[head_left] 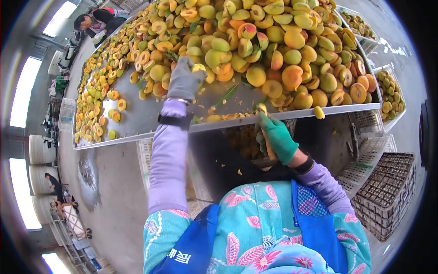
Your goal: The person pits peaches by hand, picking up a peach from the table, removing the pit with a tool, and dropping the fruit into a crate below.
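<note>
My left hand, in a grey glove, is over the metal table at the front of the fruit heap. Its fingers are curled against a yellow apricot piece. My right hand, in a green glove, is closed at the table's front rim around a tool with a tan handle. A yellow bit of fruit shows just above its fingers; the tool's working end cannot be made out. Heaped behind both hands are apricots, many cut in half, some whole. Pale bits and a green leaf lie between the hands.
Below the rim is a container of fruit pieces. To the right stand a brown crate, a white crate and a crate of fruit. Another person bends at the table's far left; a second person is farther back.
</note>
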### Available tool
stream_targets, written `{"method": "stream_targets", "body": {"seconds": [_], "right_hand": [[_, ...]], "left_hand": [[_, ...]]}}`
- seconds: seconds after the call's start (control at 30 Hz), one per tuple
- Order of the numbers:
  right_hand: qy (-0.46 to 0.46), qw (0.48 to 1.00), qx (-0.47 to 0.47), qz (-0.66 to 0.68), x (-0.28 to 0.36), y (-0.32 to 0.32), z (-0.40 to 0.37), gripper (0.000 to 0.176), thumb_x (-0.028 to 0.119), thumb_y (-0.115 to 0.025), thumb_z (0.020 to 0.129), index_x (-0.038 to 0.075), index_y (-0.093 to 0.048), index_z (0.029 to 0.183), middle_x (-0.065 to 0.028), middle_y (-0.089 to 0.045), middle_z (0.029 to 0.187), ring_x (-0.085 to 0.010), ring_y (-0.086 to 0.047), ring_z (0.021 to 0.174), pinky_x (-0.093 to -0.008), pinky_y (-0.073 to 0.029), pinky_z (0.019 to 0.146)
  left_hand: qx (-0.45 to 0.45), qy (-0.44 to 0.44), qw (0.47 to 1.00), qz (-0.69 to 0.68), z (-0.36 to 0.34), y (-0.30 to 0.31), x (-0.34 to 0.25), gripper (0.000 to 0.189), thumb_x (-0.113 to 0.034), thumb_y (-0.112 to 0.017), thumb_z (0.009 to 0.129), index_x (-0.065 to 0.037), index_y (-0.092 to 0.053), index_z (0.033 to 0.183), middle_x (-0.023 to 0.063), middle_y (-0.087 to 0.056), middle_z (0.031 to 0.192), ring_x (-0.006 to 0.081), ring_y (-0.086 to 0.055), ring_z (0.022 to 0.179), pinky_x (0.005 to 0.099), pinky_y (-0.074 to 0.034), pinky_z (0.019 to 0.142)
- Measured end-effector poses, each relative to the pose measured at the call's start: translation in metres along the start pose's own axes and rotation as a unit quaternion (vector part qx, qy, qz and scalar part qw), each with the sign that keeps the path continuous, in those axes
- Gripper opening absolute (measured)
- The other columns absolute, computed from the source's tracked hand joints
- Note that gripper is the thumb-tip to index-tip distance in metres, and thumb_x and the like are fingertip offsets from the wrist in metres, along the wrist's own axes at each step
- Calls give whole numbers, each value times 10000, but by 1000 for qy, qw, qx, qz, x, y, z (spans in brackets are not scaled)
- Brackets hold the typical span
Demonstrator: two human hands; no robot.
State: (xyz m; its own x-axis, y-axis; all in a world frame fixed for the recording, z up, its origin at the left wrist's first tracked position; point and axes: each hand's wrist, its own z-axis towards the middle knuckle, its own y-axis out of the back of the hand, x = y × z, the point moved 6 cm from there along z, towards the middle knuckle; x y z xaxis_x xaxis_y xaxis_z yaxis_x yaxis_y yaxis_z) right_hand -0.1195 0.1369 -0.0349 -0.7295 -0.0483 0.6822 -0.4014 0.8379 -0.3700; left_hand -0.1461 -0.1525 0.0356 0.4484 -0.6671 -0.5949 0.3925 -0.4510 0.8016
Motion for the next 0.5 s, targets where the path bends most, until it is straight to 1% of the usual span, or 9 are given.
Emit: {"method": "stream_targets", "body": {"seconds": [0.1, 0.13, 0.2, 0.23, 0.3, 0.33, 0.43, 0.47, 0.5], "right_hand": [[185, 977, 76, -67, 13, -18, 9, 344, 454, -535, 949, 111, -540, 920, 23, -491, 621, -89, -443, 454, -240, -370, 420], [-17, 988, 151, -25, 0, -24, 12, 341, 463, -535, 948, 123, -538, 916, 29, -491, 623, -82, -441, 457, -235, -357, 405], [-110, 980, 168, -4, -3, -28, 9, 350, 474, -524, 951, 127, -537, 911, 24, -492, 624, -80, -440, 456, -230, -343, 389], [-156, 972, 175, 7, -9, -28, 6, 354, 479, -519, 952, 129, -536, 909, 21, -493, 625, -79, -439, 455, -228, -336, 381], [-77, 986, 151, 8, -5, -14, 9, 335, 456, -527, 954, 122, -552, 961, 9, -502, 642, -108, -462, 474, -241, -346, 390], [-19, 993, 119, 0, 0, -12, 7, 315, 432, -536, 954, 121, -563, 999, -3, -518, 652, -140, -489, 495, -259, -371, 419], [247, 922, 97, -281, 15, -25, -11, 376, 390, -511, 963, 31, -551, 1068, -153, -585, 734, -362, -568, 664, -428, -452, 613], [289, 878, 81, -373, 18, -33, -18, 408, 389, -497, 967, -2, -543, 1074, -209, -609, 772, -426, -591, 727, -481, -471, 670], [215, 893, 43, -392, 21, -35, -22, 429, 403, -487, 969, -12, -537, 1062, -237, -630, 814, -430, -610, 766, -488, -469, 676]], "left_hand": [[53, 79, 921, -379, -58, 2, 4, 350, -66, -656, 759, -48, -586, 1101, 82, -618, 809, 151, -599, 654, 260, -513, 593], [33, 6, 941, -338, -77, 4, -4, 346, -91, -651, 782, -39, -585, 1117, 79, -621, 811, 146, -598, 647, 243, -504, 576], [-5, -139, 958, -252, -117, -3, -23, 349, -140, -640, 828, -20, -584, 1150, 71, -628, 816, 136, -597, 633, 208, -488, 543], [36, -48, 900, -432, -126, -13, -15, 374, -173, -632, 842, -9, -574, 1173, 81, -628, 828, 149, -601, 643, 211, -463, 511], [113, 131, 664, -727, -139, -41, -9, 433, -238, -615, 871, 14, -554, 1218, 99, -629, 852, 176, -610, 661, 215, -412, 446], [132, 111, 643, -746, -143, -45, -10, 470, -261, -591, 877, 49, -536, 1226, 134, -633, 918, 235, -632, 739, 259, -497, 549], [95, 167, 633, -750, -151, -60, -27, 477, -259, -590, 884, 48, -524, 1244, 159, -627, 985, 272, -638, 825, 330, -545, 704], [61, 64, 762, -642, -149, -64, -20, 480, -296, -567, 913, 45, -519, 1247, 176, -619, 1043, 292, -636, 879, 380, -543, 798], [70, 60, 757, -647, -148, -67, -22, 479, -306, -554, 923, 46, -519, 1246, 176, -620, 1044, 290, -637, 875, 384, -544, 793]]}}
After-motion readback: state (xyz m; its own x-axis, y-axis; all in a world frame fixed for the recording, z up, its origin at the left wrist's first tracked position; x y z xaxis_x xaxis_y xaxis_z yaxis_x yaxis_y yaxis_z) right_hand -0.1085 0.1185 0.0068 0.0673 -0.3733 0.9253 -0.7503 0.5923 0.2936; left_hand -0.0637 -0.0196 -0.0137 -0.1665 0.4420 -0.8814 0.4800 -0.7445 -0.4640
